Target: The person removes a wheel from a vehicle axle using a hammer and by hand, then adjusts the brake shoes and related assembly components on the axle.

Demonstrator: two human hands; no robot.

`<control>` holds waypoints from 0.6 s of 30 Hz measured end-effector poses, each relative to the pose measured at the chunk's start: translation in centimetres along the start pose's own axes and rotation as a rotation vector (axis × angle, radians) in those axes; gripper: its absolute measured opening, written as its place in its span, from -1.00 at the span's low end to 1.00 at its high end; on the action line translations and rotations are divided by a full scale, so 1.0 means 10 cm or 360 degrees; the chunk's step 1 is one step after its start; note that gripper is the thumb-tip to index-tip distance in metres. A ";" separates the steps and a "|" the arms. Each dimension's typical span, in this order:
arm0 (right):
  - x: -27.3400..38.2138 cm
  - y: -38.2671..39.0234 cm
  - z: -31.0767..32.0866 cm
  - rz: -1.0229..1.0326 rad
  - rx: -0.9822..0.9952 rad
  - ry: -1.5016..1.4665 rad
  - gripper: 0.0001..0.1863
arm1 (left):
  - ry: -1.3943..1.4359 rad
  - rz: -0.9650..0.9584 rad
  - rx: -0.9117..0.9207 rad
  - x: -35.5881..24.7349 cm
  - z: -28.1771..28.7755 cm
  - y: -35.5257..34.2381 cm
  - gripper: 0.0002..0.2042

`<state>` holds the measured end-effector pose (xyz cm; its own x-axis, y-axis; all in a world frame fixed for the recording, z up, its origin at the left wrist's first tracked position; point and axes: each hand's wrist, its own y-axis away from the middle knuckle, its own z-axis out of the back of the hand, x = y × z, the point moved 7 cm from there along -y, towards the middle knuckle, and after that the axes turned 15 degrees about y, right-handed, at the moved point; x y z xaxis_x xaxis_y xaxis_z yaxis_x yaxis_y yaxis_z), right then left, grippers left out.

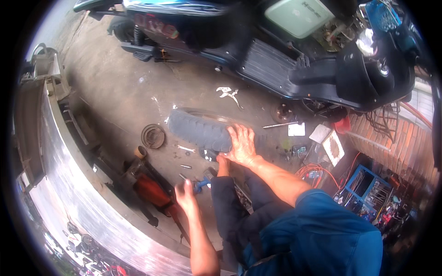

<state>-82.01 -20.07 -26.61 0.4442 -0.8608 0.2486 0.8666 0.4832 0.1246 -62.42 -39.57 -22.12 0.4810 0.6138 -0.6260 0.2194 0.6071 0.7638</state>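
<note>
A dark treaded tyre [195, 129] stands tilted on the concrete floor in front of me. My right hand [241, 145] is closed over its near right edge, fingers spread across the rubber. My left hand [185, 195] hangs in the air to the lower left, apart from the tyre. Its fingers look curled and are blurred by motion. A short grey tip shows just above them, but whatever they hold is unclear. Right of that hand, a blue tool [201, 185] lies on the floor near my shoe [208, 154].
A dark scooter [267, 60] stands across the far side. Nearby on the floor are a round metal part [153, 136], a wrench [186, 148] and a red-orange jack [151, 186]. A metal-topped bench [87, 184] borders the left. Orange hose [311, 171] and a blue rack [361, 186] are right.
</note>
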 end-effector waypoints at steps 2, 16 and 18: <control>-0.15 0.10 0.03 0.0010 0.0037 -0.0039 0.15 | 0.0202 0.0274 0.0026 0.17 -0.39 -0.30 -0.33; -0.08 0.35 0.04 0.0164 0.0380 0.0113 0.15 | 0.0823 0.0394 0.0326 0.95 -1.33 -0.26 -0.08; 0.17 0.10 0.02 0.0126 0.0487 0.0144 0.15 | 0.0829 0.0302 0.0284 0.71 -1.35 -0.44 -0.12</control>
<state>-80.47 -21.07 -25.82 0.5378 -0.8227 0.1842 0.7262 0.5631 0.3944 -71.47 -31.08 -32.05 0.0551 0.8983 -0.4359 0.3314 0.3954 0.8566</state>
